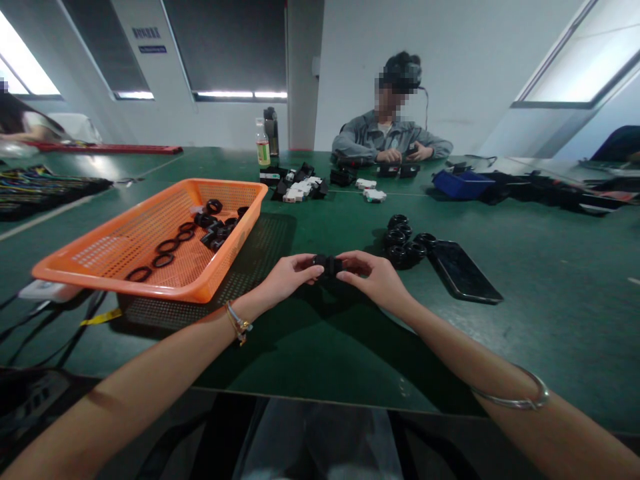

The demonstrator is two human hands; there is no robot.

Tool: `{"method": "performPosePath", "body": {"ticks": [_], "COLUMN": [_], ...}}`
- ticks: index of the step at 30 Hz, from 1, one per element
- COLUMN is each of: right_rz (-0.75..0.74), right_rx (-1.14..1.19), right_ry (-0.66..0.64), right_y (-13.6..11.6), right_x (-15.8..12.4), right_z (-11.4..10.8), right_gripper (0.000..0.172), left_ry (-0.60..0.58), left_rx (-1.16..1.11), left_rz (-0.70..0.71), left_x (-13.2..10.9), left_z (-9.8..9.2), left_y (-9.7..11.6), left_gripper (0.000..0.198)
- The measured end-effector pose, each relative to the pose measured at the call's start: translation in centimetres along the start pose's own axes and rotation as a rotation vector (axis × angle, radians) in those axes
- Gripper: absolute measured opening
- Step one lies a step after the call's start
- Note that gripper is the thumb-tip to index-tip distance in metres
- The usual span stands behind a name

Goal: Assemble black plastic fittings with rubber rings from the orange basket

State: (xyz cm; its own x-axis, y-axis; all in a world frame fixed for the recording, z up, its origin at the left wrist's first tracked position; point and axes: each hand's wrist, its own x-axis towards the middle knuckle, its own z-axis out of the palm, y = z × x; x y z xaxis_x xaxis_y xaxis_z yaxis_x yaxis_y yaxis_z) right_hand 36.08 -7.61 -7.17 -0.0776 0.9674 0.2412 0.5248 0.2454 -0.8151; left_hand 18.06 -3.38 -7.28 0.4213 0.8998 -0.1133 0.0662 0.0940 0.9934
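Note:
Between my two hands is a small black ringed plastic fitting [329,266], held just above the green table [320,360]. My left hand [293,275] pinches its left end between thumb and fingers. On the opposite end, my right hand [373,277] grips with thumb and fingertips. Beyond my right hand lies a cluster of similar black fittings [400,240]. To the left stands an orange plastic basket [220,285] with loose black rings [167,247] and several black fittings [220,230] inside.
A black phone [465,270] lies right of the cluster. Farther back are white and black parts [300,187], a bottle [263,143] and a blue bin [463,185]. Across the table a person [387,133] handles black parts. Cables [50,183] lie at the far left.

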Motion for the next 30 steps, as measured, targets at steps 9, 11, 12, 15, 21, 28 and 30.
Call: {"method": "performPosePath", "body": {"ticks": [9,11,12,15,21,28,30], "right_rz": [-0.013,-0.022,-0.030,-0.052,-0.023,-0.012,-0.024], "right_rx": [0.018,0.004,-0.003,-0.016,-0.028,-0.009,0.000], "right_ry": [-0.034,-0.015,-0.003,0.018,-0.009,-0.019,-0.005], "right_y": [0.05,0.07,0.07,0.05,-0.03,0.24,0.21], "right_x": [-0.08,-0.08,-0.07,-0.05,0.02,0.04,0.00], "right_z": [-0.13,-0.14,-0.15,-0.19,-0.29,-0.16,-0.10], "right_gripper": [0.032,0.031,0.030,0.028,0.029,0.028,0.028], "left_ry": [-0.025,-0.033,-0.036,-0.038,-0.025,-0.030,-0.039], "left_rx": [0.007,0.008,0.008,0.007,-0.003,-0.005,-0.011], "left_rz": [0.011,0.019,0.022,0.026,0.021,0.019,0.016], "left_x": [0.15,0.23,0.26,0.30,0.22,0.30,0.32], "left_z": [-0.14,-0.16,-0.17,-0.17,-0.14,-0.22,-0.23], "left_y": [-0.24,-0.35,-0.39,-0.45,-0.36,-0.49,-0.50], "left_gripper": [0.030,0.031,0.032,0.032,0.033,0.034,0.035]}}
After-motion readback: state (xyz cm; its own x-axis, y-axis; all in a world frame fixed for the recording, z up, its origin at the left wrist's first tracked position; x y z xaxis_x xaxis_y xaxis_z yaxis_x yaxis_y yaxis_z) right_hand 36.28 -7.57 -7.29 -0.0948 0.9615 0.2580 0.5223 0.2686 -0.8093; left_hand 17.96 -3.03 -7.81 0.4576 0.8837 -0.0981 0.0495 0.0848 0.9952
